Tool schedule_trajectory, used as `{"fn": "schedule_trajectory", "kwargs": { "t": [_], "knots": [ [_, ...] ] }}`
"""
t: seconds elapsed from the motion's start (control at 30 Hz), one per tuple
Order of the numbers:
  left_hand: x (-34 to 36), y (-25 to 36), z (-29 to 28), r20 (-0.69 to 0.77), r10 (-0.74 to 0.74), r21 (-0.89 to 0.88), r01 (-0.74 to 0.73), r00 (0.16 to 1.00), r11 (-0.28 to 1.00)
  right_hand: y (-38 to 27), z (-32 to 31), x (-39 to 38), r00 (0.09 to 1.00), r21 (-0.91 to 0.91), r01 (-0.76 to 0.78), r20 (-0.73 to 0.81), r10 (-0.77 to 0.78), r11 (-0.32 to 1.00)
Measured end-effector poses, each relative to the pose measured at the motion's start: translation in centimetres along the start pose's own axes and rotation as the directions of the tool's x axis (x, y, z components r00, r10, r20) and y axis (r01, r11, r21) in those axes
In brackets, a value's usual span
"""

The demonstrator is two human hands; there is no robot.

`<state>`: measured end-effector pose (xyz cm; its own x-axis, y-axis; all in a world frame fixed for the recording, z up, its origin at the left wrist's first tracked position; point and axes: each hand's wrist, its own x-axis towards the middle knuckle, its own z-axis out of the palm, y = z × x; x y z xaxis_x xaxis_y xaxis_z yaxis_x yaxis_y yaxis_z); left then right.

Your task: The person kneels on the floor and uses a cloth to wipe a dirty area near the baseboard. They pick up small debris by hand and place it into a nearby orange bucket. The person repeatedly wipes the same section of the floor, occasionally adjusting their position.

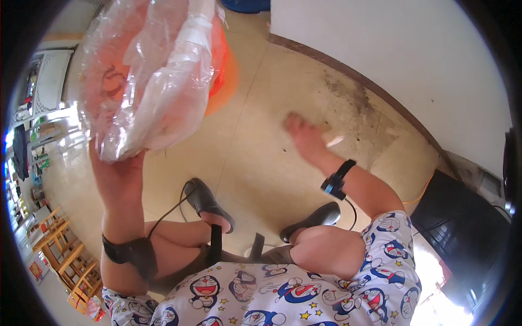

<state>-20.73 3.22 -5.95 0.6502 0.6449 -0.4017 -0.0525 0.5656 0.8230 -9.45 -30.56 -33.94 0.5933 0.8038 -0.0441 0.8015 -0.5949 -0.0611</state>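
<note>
At the upper left, my left hand (122, 171) grips a bulky, crinkled clear plastic bag (147, 81), whose folds hide most of its fingers. An orange object (220, 89) shows through and behind the bag; I cannot make out what it is. My right hand (304, 138), smeared by motion, is out over the tiled floor (250, 136), short of the white wall, with a small white scrap (336, 141) just to its right; whether its fingers are closed is unclear.
A white wall (391, 49) with a dark skirting edge curves along the upper right, above stained tiles. A black panel-like object (451, 217) stands at the right. Wooden chairs or stools (62, 244) are at the lower left. A blue object (244, 5) sits at the top edge.
</note>
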Motion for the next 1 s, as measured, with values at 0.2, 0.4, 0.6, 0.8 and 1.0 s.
{"fn": "schedule_trajectory", "kwargs": {
  "t": [0.2, 0.4, 0.6, 0.8, 1.0],
  "knots": [
    [0.4, -4.0, 3.4, -0.032, -0.063, 0.089, 0.065, 0.998, 0.994, -4.8, 2.9, -5.6, 0.937, -0.042, 0.345, 0.084, -0.340, 0.938],
    [-0.2, -6.2, 5.1, -0.032, -0.099, 0.131, 0.102, 0.995, 0.986, 4.1, 1.6, -1.6, 0.981, -0.210, -0.016, 0.187, 0.056, 0.978],
    [-0.2, -7.2, 5.6, -0.055, -0.114, 0.161, 0.122, 0.992, 0.979, 5.6, -0.5, 0.6, 0.990, -0.099, -0.129, 0.045, 0.134, 0.987],
    [1.0, -7.4, 5.0, -0.006, -0.110, 0.194, 0.109, 0.994, 0.975, 2.0, 2.6, 5.0, 0.994, -0.105, -0.040, 0.099, 0.051, 0.994],
    [1.7, -6.4, 3.9, -0.037, -0.146, 0.166, 0.150, 0.989, 0.975, 5.2, 4.8, 13.4, 0.929, -0.178, -0.317, 0.138, 0.343, 0.932]
  ]
}}
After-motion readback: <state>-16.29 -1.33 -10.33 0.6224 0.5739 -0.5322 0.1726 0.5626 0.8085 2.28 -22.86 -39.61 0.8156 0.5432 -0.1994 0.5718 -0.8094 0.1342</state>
